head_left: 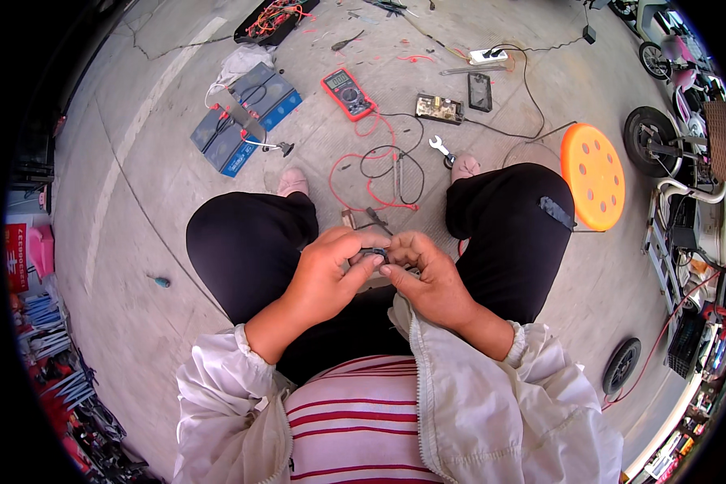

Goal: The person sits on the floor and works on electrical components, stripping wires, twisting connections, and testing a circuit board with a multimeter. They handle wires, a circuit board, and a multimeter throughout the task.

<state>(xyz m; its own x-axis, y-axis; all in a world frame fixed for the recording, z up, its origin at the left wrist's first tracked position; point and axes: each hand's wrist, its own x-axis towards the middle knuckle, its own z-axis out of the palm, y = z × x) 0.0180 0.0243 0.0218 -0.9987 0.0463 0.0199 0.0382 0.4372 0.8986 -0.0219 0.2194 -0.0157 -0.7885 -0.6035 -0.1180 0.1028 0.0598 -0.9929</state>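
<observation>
My left hand (327, 274) and my right hand (431, 286) meet between my knees, fingers closed around a small dark part (376, 255), too small and covered to identify. Behind my fingers, a dark tool or piece (376, 219) and a short pale strip (348, 218) show just above them. A red multimeter (348, 93) lies ahead with red and black leads (371, 184) looping toward me. A silver wrench (440, 145) is by my right foot. An open circuit board in a case (438, 109) and a black cover (480, 92) lie beyond it.
Two blue battery blocks (222, 145) sit ahead left. A tray of wires (268, 18) and a white power strip (486, 56) are farther off. An orange stool (592, 175) is at my right, with wheeled vehicles (660, 142) and a loose wheel (621, 366). Stacked goods line the far left.
</observation>
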